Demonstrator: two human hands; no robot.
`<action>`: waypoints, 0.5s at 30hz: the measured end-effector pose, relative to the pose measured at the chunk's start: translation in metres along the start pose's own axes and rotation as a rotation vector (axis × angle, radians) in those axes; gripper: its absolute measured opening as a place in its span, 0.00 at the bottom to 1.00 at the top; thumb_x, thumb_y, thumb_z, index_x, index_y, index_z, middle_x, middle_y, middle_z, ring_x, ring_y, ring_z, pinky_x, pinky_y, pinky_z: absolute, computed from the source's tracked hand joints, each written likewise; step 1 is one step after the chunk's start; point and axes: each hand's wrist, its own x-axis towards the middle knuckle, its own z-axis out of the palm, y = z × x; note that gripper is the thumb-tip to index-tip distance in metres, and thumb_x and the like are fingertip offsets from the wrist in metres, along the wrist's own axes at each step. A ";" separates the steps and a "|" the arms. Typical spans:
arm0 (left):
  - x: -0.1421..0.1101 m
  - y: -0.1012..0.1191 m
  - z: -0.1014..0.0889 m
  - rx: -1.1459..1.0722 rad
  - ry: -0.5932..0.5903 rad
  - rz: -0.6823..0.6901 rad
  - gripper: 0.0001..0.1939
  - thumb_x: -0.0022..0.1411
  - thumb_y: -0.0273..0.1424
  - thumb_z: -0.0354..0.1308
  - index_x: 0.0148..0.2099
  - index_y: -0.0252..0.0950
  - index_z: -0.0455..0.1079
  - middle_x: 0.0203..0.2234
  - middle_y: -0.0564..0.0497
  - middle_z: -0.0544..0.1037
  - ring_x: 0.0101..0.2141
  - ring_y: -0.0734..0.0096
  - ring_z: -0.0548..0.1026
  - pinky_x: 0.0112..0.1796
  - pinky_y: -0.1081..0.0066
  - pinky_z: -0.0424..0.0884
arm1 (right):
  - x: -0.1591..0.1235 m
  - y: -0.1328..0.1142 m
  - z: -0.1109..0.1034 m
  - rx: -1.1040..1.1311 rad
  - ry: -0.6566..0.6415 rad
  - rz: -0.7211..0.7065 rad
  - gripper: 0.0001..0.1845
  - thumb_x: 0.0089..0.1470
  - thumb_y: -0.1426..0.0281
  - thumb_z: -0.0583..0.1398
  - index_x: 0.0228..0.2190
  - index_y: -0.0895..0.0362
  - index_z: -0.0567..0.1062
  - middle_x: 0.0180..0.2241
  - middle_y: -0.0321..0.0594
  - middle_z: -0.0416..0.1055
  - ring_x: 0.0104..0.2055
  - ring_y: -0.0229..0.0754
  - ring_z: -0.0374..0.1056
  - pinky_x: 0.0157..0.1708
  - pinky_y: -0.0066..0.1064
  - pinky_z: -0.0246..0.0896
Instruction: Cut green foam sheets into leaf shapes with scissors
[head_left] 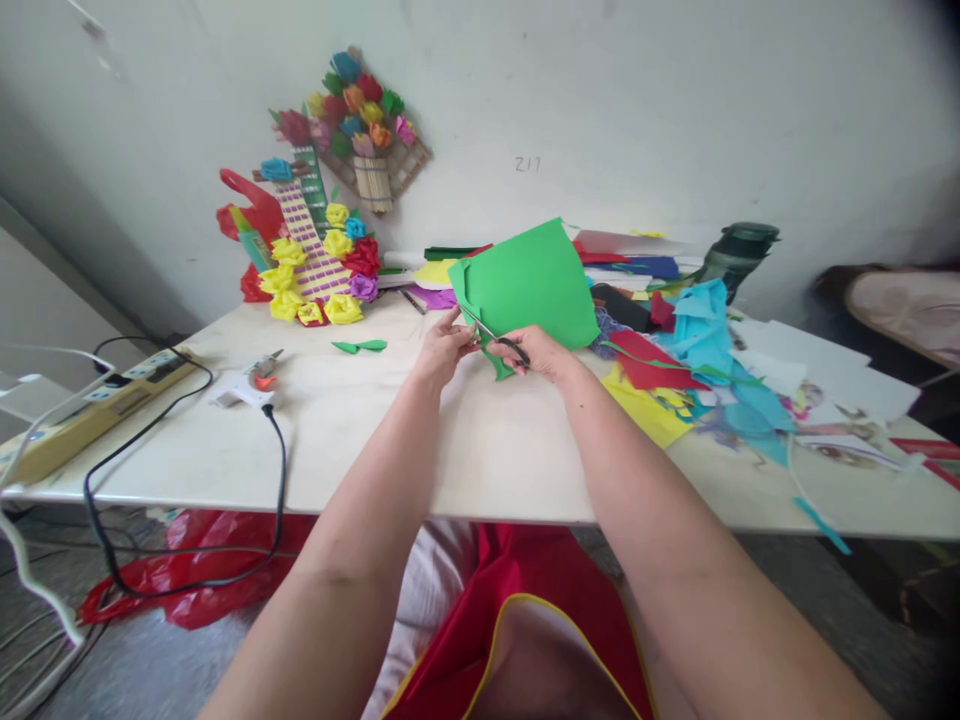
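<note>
Our right hand (pixel 541 353) is gripping black-handled scissors (pixel 517 352); our left hand (pixel 448 345), held narrow, is pinching the green sheet (pixel 536 285) beside them, over the white table (pixel 360 430). Paper flowers (pixel 363 257) are standing at left, coloured scraps (pixel 649 363) lying at right, a pale wall (pixel 637 110) rising behind.

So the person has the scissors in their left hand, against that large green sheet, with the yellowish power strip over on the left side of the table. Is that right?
Not quite: the scissors are in the right hand, as the head view shows. They are against the large green sheet, with the yellowish power strip on the table's left side.
</note>
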 end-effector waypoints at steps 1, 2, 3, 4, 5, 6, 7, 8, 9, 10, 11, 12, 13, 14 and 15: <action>0.000 0.000 0.000 0.000 -0.004 0.001 0.39 0.45 0.22 0.63 0.60 0.30 0.57 0.17 0.60 0.69 0.21 0.79 0.69 0.30 0.74 0.67 | 0.000 0.001 0.000 0.001 0.000 -0.002 0.13 0.42 0.64 0.65 0.19 0.62 0.72 0.10 0.29 0.57 0.11 0.26 0.47 0.11 0.23 0.42; 0.000 0.000 -0.001 0.000 -0.007 0.003 0.39 0.45 0.22 0.63 0.60 0.30 0.57 0.17 0.60 0.69 0.21 0.79 0.69 0.30 0.74 0.68 | 0.001 0.001 0.000 0.003 -0.001 -0.006 0.14 0.41 0.64 0.65 0.19 0.62 0.72 0.10 0.29 0.57 0.11 0.26 0.47 0.11 0.23 0.42; 0.000 0.000 -0.001 0.001 -0.009 0.004 0.38 0.45 0.22 0.63 0.60 0.31 0.57 0.17 0.60 0.69 0.21 0.79 0.69 0.30 0.73 0.68 | 0.001 0.002 0.000 0.005 -0.001 -0.011 0.14 0.41 0.64 0.65 0.19 0.62 0.72 0.10 0.29 0.57 0.12 0.26 0.47 0.11 0.23 0.42; 0.001 0.000 -0.002 0.000 -0.010 0.006 0.38 0.45 0.22 0.63 0.60 0.31 0.58 0.17 0.60 0.69 0.21 0.79 0.69 0.30 0.73 0.68 | 0.002 0.002 0.000 0.007 0.000 -0.015 0.14 0.41 0.64 0.65 0.18 0.62 0.72 0.10 0.29 0.57 0.12 0.26 0.47 0.11 0.23 0.42; 0.001 0.000 -0.002 -0.001 -0.010 0.009 0.38 0.45 0.22 0.63 0.60 0.31 0.58 0.17 0.60 0.69 0.21 0.79 0.69 0.30 0.73 0.68 | 0.002 0.002 0.000 0.008 -0.001 -0.017 0.14 0.41 0.63 0.65 0.18 0.62 0.71 0.10 0.29 0.57 0.12 0.26 0.47 0.11 0.23 0.42; 0.001 0.000 -0.002 -0.004 -0.010 0.011 0.38 0.45 0.22 0.63 0.60 0.31 0.58 0.17 0.60 0.69 0.21 0.79 0.69 0.30 0.73 0.68 | 0.002 0.002 0.000 0.007 0.000 -0.018 0.14 0.41 0.64 0.65 0.18 0.62 0.71 0.10 0.29 0.57 0.12 0.26 0.47 0.11 0.23 0.42; 0.001 0.000 -0.002 -0.006 -0.009 0.011 0.38 0.45 0.22 0.63 0.60 0.31 0.59 0.17 0.60 0.69 0.21 0.79 0.69 0.30 0.74 0.68 | 0.002 0.002 0.000 0.004 0.000 -0.016 0.14 0.41 0.64 0.65 0.18 0.62 0.71 0.10 0.29 0.57 0.12 0.26 0.47 0.11 0.23 0.42; 0.001 0.001 -0.002 -0.008 -0.008 0.009 0.38 0.45 0.22 0.63 0.59 0.32 0.59 0.16 0.61 0.69 0.21 0.79 0.69 0.30 0.74 0.68 | 0.001 0.001 0.000 0.000 0.002 -0.013 0.14 0.41 0.64 0.65 0.18 0.62 0.71 0.10 0.29 0.57 0.12 0.26 0.48 0.11 0.23 0.42; 0.000 0.001 -0.002 -0.009 -0.007 0.006 0.37 0.45 0.22 0.63 0.59 0.32 0.59 0.16 0.61 0.69 0.21 0.80 0.69 0.30 0.74 0.68 | 0.001 0.000 0.001 -0.005 0.004 -0.010 0.14 0.42 0.64 0.65 0.18 0.62 0.71 0.10 0.29 0.57 0.12 0.26 0.48 0.11 0.23 0.42; 0.000 0.001 -0.002 -0.009 -0.005 0.001 0.37 0.45 0.22 0.63 0.59 0.32 0.59 0.16 0.61 0.69 0.21 0.80 0.68 0.30 0.74 0.68 | 0.000 -0.001 0.001 -0.012 0.007 -0.006 0.14 0.42 0.64 0.65 0.18 0.62 0.71 0.10 0.29 0.57 0.12 0.26 0.48 0.11 0.23 0.42; 0.001 0.001 -0.002 -0.011 -0.005 -0.002 0.37 0.45 0.22 0.62 0.59 0.32 0.59 0.17 0.61 0.69 0.21 0.80 0.68 0.30 0.74 0.68 | -0.001 -0.003 0.002 -0.017 0.010 -0.004 0.14 0.42 0.64 0.65 0.17 0.62 0.70 0.10 0.29 0.57 0.12 0.26 0.48 0.11 0.22 0.42; 0.001 0.001 -0.002 -0.014 -0.005 -0.003 0.37 0.45 0.21 0.62 0.59 0.32 0.59 0.17 0.61 0.69 0.21 0.80 0.68 0.30 0.74 0.68 | -0.002 -0.004 0.002 -0.023 0.012 -0.003 0.14 0.43 0.65 0.64 0.17 0.62 0.70 0.10 0.28 0.56 0.12 0.26 0.48 0.11 0.22 0.43; 0.001 0.001 -0.002 -0.018 -0.006 -0.002 0.37 0.45 0.21 0.62 0.59 0.33 0.59 0.17 0.61 0.69 0.21 0.80 0.68 0.30 0.74 0.68 | -0.003 -0.005 0.003 -0.028 0.013 -0.003 0.15 0.43 0.65 0.64 0.16 0.61 0.69 0.10 0.28 0.56 0.12 0.26 0.48 0.12 0.22 0.43; 0.001 0.001 -0.002 -0.023 -0.009 0.000 0.37 0.45 0.21 0.62 0.59 0.33 0.59 0.17 0.61 0.69 0.20 0.80 0.68 0.30 0.74 0.68 | -0.003 -0.006 0.003 -0.033 0.013 -0.006 0.15 0.43 0.65 0.64 0.15 0.61 0.68 0.10 0.28 0.56 0.12 0.26 0.48 0.12 0.22 0.43; 0.001 0.001 -0.002 -0.027 -0.013 0.001 0.37 0.45 0.21 0.62 0.59 0.33 0.59 0.16 0.61 0.69 0.20 0.80 0.68 0.30 0.74 0.68 | -0.004 -0.007 0.004 -0.035 0.011 -0.009 0.16 0.43 0.65 0.64 0.15 0.61 0.68 0.10 0.29 0.56 0.12 0.26 0.48 0.12 0.22 0.44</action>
